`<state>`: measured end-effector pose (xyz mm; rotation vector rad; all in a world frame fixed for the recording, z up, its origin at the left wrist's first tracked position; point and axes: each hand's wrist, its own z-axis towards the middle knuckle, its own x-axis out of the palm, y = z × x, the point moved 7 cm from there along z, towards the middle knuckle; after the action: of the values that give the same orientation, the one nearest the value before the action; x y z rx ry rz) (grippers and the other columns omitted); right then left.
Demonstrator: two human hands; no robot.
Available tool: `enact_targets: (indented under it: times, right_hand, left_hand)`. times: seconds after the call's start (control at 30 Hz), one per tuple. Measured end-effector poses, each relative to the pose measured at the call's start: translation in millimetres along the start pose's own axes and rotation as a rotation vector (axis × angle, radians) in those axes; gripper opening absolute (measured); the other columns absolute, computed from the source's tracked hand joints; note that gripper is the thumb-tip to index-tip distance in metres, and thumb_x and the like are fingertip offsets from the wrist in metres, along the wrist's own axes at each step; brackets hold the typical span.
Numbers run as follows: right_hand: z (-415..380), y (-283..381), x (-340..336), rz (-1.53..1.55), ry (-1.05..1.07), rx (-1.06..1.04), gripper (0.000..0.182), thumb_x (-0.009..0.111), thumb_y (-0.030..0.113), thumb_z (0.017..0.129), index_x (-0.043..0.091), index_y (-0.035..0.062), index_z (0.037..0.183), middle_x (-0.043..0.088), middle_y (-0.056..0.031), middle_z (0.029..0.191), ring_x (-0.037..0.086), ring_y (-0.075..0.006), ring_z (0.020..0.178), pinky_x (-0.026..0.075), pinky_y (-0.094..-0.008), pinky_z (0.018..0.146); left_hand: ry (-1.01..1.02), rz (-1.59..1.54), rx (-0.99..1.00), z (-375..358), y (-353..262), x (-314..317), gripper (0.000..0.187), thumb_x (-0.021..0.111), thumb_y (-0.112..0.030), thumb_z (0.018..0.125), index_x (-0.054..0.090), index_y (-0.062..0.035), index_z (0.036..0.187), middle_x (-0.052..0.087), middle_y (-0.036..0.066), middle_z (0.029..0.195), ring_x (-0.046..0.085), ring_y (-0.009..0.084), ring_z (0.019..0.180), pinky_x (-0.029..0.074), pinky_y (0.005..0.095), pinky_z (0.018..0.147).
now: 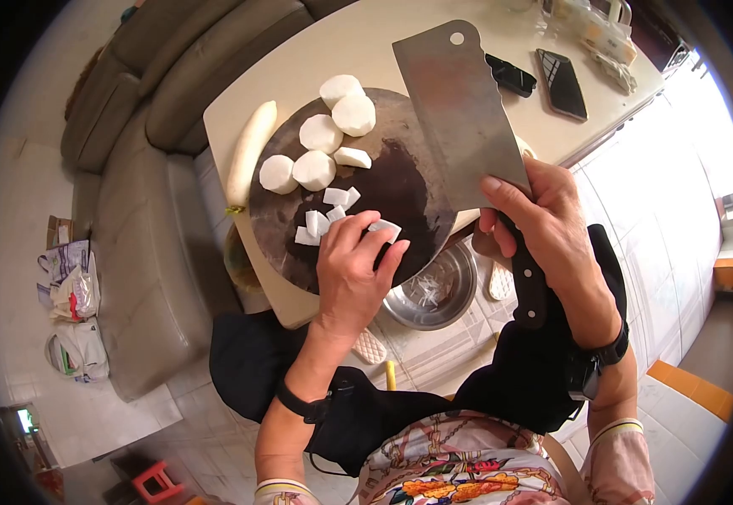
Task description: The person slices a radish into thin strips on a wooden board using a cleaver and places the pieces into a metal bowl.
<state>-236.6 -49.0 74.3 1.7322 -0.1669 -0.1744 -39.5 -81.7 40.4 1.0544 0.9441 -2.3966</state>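
Note:
My right hand (547, 215) grips a cleaver (467, 109) by its dark riveted handle, the broad blade raised over the right side of a round dark chopping board (417, 194). My left hand (354, 265) is low over the board's near part, its fingers curled at a cut piece of white radish (386, 228). Several small radish chunks (316, 223) lie just beyond those fingers, partly hidden by them. Farther back on the board are several thick peeled radish rounds (314, 169) and a thinner slice (353, 157). A whole peeled white radish (251, 156) rests left of the board.
The board sits on a cream table (316, 50). Two dark phone-like objects, one a phone (562, 84), and plastic packaging (606, 38) are at the far right. Below the near edge stands a metal basin (434, 290) with pale scraps. A grey sofa (151, 252) borders the left.

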Motion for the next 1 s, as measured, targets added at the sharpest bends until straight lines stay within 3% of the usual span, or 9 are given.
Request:
enact_targets:
  times: [0.07,0.13,0.27,0.63,0.73,0.8,0.93,1.0]
  right_hand:
    - [-0.2,-0.2,-0.8,0.01,0.011,-0.023,0.02,0.061,0.015,0.091,0.06,-0.0045,0.086,0.059,-0.005,0.064,0.047,-0.005,0.045,0.037,-0.0201,0.044]
    - [-0.9,-0.2,-0.9,0.015,-0.001,-0.03,0.02,0.059,0.014,0.091,0.061,-0.0048,0.084,0.059,-0.004,0.062,0.049,-0.0053,0.044,0.038,-0.0207,0.044]
    - [-1.8,0.2,-0.8,0.018,0.003,-0.075,0.02,0.056,0.012,0.091,0.061,-0.0051,0.082,0.058,-0.0026,0.061,0.051,-0.0054,0.044,0.039,-0.0212,0.043]
    - [-6.1,-1.5,0.6,0.003,0.017,-0.065,0.018,0.059,0.012,0.092,0.06,-0.0038,0.084,0.058,-0.0032,0.063,0.049,-0.0045,0.045,0.038,-0.0197,0.044]
    - [-6.3,-0.7,1.5,-0.018,0.027,-0.082,0.018,0.059,0.012,0.092,0.06,-0.0037,0.083,0.058,-0.0029,0.062,0.049,-0.0046,0.045,0.038,-0.0199,0.045]
    - [-6.8,-1.1,1.9,-0.021,0.032,-0.095,0.019,0.059,0.012,0.092,0.06,-0.0037,0.082,0.058,-0.0028,0.062,0.049,-0.0046,0.045,0.039,-0.0201,0.045]
    - [-7.2,2.1,3.2,-0.045,0.026,-0.109,0.021,0.058,0.013,0.093,0.059,-0.0038,0.08,0.058,-0.0027,0.061,0.049,-0.0048,0.045,0.039,-0.0209,0.045]
    - [-8.0,1.2,1.9,-0.055,0.025,-0.108,0.022,0.058,0.013,0.093,0.059,-0.0038,0.079,0.058,-0.0027,0.061,0.049,-0.0049,0.044,0.039,-0.0211,0.045]
  left_hand:
    - [0.015,-0.025,-0.021,3.0,6.1,-3.3,0.016,0.069,-0.006,0.079,0.065,-0.0025,0.094,0.063,0.01,0.1,0.06,0.0293,0.088,0.048,0.0392,0.079]
    - [-0.057,0.148,0.012,11.9,15.1,-10.4,0.019,0.068,-0.006,0.079,0.065,-0.0008,0.098,0.063,0.012,0.104,0.06,0.03,0.092,0.047,0.0401,0.082]
    - [0.076,0.322,-0.092,22.0,31.8,0.7,0.032,0.066,-0.01,0.082,0.061,-0.0028,0.113,0.06,0.01,0.106,0.056,0.0286,0.098,0.044,0.0413,0.087]
    - [0.219,0.335,-0.007,22.4,29.4,-5.0,0.026,0.064,-0.003,0.08,0.056,-0.0067,0.104,0.057,0.007,0.1,0.056,0.0274,0.098,0.042,0.0412,0.082]
    - [0.267,0.373,0.112,19.8,26.0,-1.2,0.026,0.065,-0.002,0.078,0.058,-0.0071,0.103,0.06,0.006,0.097,0.058,0.0256,0.094,0.042,0.0405,0.082]
    - [0.23,0.384,0.23,19.8,21.1,-1.8,0.026,0.065,-0.006,0.076,0.06,-0.0059,0.101,0.059,0.005,0.09,0.058,0.0231,0.089,0.042,0.0386,0.083]
    - [0.196,0.406,0.239,23.1,18.3,-0.1,0.032,0.066,-0.004,0.073,0.062,-0.0063,0.104,0.062,0.004,0.087,0.059,0.0215,0.087,0.043,0.0376,0.083]
    - [0.072,0.374,0.241,21.7,23.4,-4.7,0.029,0.066,-0.002,0.073,0.064,-0.0074,0.101,0.064,0.004,0.085,0.061,0.0214,0.086,0.044,0.0372,0.081]
